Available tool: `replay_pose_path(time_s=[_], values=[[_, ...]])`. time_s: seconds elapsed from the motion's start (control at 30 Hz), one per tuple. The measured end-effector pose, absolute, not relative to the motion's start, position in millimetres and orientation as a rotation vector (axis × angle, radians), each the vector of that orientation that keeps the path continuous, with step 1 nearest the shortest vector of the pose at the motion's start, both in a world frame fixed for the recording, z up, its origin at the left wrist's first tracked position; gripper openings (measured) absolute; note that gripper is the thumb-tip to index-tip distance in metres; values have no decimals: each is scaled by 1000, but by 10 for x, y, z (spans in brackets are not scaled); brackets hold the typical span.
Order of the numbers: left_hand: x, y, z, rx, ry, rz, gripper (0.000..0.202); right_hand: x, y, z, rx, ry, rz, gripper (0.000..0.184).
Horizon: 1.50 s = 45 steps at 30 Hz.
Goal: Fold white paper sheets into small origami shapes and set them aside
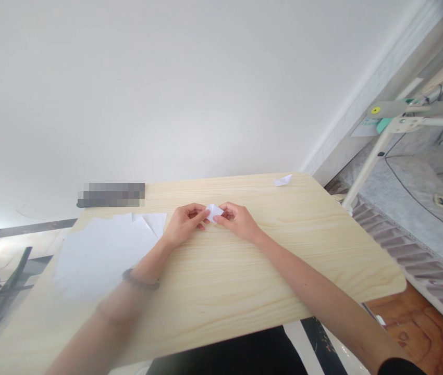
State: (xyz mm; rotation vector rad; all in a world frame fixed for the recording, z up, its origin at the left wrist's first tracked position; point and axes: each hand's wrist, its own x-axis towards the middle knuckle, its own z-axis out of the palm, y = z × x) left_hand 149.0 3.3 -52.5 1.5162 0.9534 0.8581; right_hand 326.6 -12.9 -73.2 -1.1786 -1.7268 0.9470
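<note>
A small folded piece of white paper [213, 210] is held just above the middle of the wooden table [221, 271]. My left hand [185, 224] pinches its left edge between thumb and fingers. On the opposite edge, my right hand [239, 221] grips the paper the same way, thumb in front. Creases show on the side facing me; its far side is hidden. Left of my hands lies a spread stack of white paper sheets [96, 250], partly under my left forearm. A folded paper boat-like shape [283, 180] rests near the far right corner.
A dark, pixelated object [111, 195] lies at the table's far left edge. Behind the table rises a white wall [190, 94]. To the right stands a white metal frame [373, 156] beside a grey, cloth-covered surface [420, 182].
</note>
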Motion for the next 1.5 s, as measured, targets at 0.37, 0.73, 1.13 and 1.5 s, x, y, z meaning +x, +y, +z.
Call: replay_pose_path(time_s=[0.37,0.73,1.13,1.5], values=[[1508,23,-523,1513,977,897,36,3261,-127,-722,-1114,-1651,1121,25],[1495,30,-523,1551,989,898,35,3244,-103,-785,-1149,-1645,1071,28],[1496,49,-573,1581,961,920,29,3267,-120,-732,-1130,-1681,1094,33],[1492,28,-575,1697,1040,911,32,3254,-139,-678,-1097,-1755,619,19]])
